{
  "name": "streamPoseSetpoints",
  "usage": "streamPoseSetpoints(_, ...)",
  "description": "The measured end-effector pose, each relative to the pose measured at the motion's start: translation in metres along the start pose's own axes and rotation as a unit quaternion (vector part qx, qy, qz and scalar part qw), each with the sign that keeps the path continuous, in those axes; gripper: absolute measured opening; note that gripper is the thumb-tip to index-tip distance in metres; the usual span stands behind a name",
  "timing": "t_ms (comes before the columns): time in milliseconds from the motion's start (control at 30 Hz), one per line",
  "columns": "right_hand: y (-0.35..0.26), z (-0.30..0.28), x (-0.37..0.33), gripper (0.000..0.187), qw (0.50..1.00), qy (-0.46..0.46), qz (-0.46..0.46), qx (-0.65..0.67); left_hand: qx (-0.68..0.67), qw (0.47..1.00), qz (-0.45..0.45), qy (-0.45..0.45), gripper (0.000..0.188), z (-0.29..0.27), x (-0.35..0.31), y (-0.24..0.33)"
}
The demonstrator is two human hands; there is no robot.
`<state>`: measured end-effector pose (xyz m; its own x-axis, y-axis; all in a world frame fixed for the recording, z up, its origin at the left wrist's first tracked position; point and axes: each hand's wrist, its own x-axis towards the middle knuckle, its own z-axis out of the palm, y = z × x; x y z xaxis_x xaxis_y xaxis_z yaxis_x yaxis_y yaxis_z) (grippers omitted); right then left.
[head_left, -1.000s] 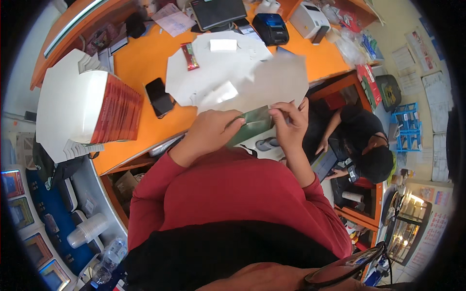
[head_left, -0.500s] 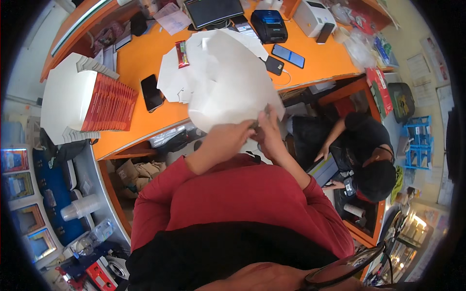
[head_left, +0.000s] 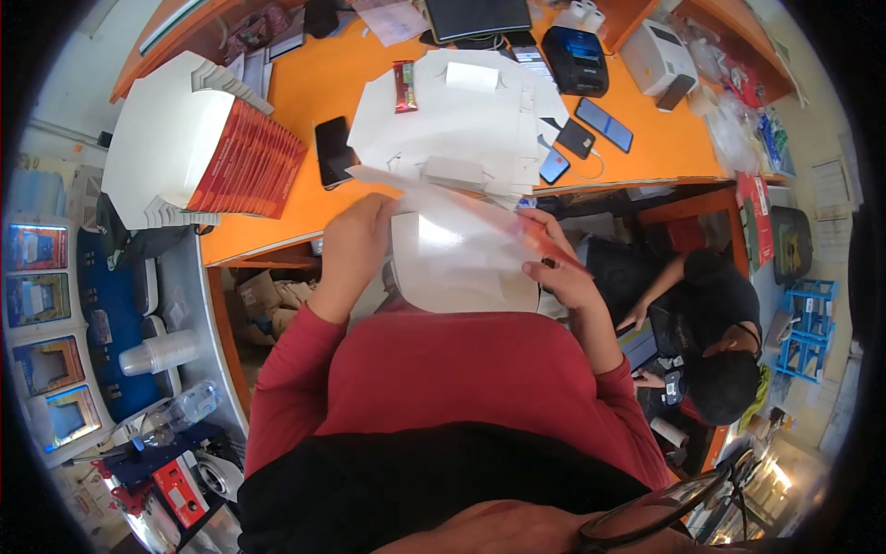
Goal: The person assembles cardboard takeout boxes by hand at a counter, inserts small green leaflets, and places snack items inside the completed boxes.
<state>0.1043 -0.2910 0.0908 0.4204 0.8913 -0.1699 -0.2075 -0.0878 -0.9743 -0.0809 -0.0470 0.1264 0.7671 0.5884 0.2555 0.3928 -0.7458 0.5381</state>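
Close to my body I hold a white cardboard blank (head_left: 466, 277) with a red printed face, bent over along a fold. My left hand (head_left: 362, 235) grips its left edge; the fingertips are partly behind the board. On the right edge my right hand (head_left: 565, 275) is closed, thumb and fingers on either side of the red part. Flat white cardboard sheets (head_left: 434, 125) lie on the desk just beyond. On them rest a small red wrapped bar (head_left: 404, 86) and a white slip (head_left: 472, 77). Left of these stands a nested stack of red and white cartons (head_left: 247, 164).
The orange desk (head_left: 369, 46) carries a dark phone (head_left: 332, 152), a lit phone (head_left: 604, 125), a black power bank (head_left: 575, 138) with a cable, a black printer (head_left: 576, 60) and a white printer (head_left: 659, 57). A co-worker (head_left: 711, 314) is low on the right.
My hands have moved apart to opposite edges of the cardboard. The blank has come down nearer my body and its red side now shows. The view has shifted, uncovering the sheets and another phone.
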Motion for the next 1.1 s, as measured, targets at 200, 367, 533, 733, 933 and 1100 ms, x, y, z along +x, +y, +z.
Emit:
streamPoseSetpoints(200,0.013,0.045,0.030,0.065,0.998,0.051,0.023,-0.008,-0.157,0.979,-0.103,-0.083,0.018,-0.021,-0.009,-0.048)
streamPoseSetpoints(367,0.000,0.092,0.073,0.063,0.998,0.051,0.042,-0.023,-0.035,0.990,-0.078,-0.112,0.019,-0.023,0.009,-0.116)
streamPoseSetpoints(533,0.004,0.128,0.104,0.067,0.994,0.079,0.077,-0.026,-0.280,0.950,-0.108,-0.085,0.026,-0.011,0.014,-0.188)
streamPoseSetpoints(733,0.019,0.128,0.092,0.063,0.965,0.201,0.045,0.160,-0.550,0.747,-0.206,-0.312,0.047,-0.048,0.038,-0.190)
streamPoseSetpoints(933,-0.078,0.116,0.154,0.053,0.857,0.406,-0.192,-0.251,-0.586,0.782,-0.031,-0.208,0.064,-0.122,0.050,-0.166)
streamPoseSetpoints(1100,-0.163,0.251,0.167,0.068,0.559,0.080,-0.535,-0.629,-0.559,0.827,-0.001,0.067,0.071,-0.147,0.057,-0.148)
